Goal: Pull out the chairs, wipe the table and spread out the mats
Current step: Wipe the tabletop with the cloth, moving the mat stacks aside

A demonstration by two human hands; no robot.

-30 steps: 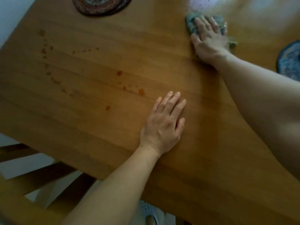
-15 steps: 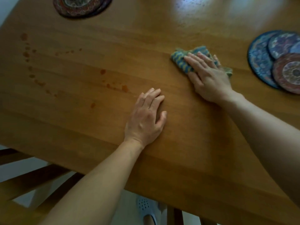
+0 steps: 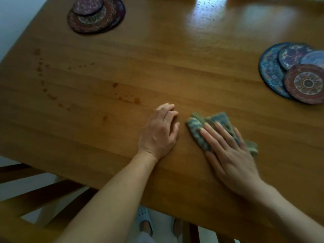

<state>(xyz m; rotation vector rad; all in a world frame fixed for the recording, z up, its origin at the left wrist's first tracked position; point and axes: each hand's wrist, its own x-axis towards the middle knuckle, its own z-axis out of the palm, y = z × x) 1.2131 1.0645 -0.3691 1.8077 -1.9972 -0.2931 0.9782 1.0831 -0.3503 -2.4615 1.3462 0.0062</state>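
Table (image 3: 175, 58): cloth (image 3: 196, 128) under R fingers (image 3: 213, 137)

- One wooden table (image 3: 175, 58).
- One patterned cloth (image 3: 198, 130) on it.
- Four round mats (image 3: 273, 71) at its right edge.
- Two stacked mats (image 3: 98, 20) at its far left.
- Two hands.

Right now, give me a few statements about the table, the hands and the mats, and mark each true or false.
1. The right hand presses a cloth flat on the table. True.
2. The left hand holds a mat. False: it rests on bare wood, holding nothing.
3. Dark spots lie left of the left hand. True.
4. The mats at the right are spread out singly. False: they overlap in a pile.
5. A second pile of mats lies at the far left. True.
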